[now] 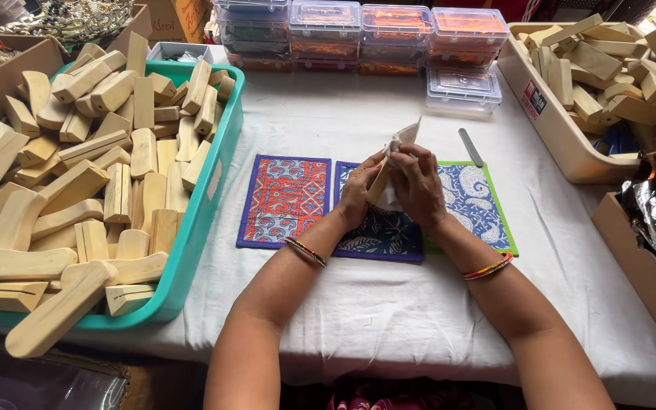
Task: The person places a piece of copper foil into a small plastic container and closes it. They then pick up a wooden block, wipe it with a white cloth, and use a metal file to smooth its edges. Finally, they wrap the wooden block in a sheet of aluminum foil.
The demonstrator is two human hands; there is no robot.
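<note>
While both hands meet above the middle of the desk (389,304), the left hand (360,193) and right hand (419,186) are closed together on a wooden block (379,182) and a piece of white paper (406,137) that sticks up between the fingers. Beneath them lie three printed mats: an orange one (286,199), a dark blue one (381,235), and a green-edged one (480,201). A metal file (471,146) lies just beyond the mats. A teal tray (206,197) of wooden blocks stands at the left, a beige tray (552,125) of blocks at the right, and stacked clear boxes (396,38) at the far edge.
</note>
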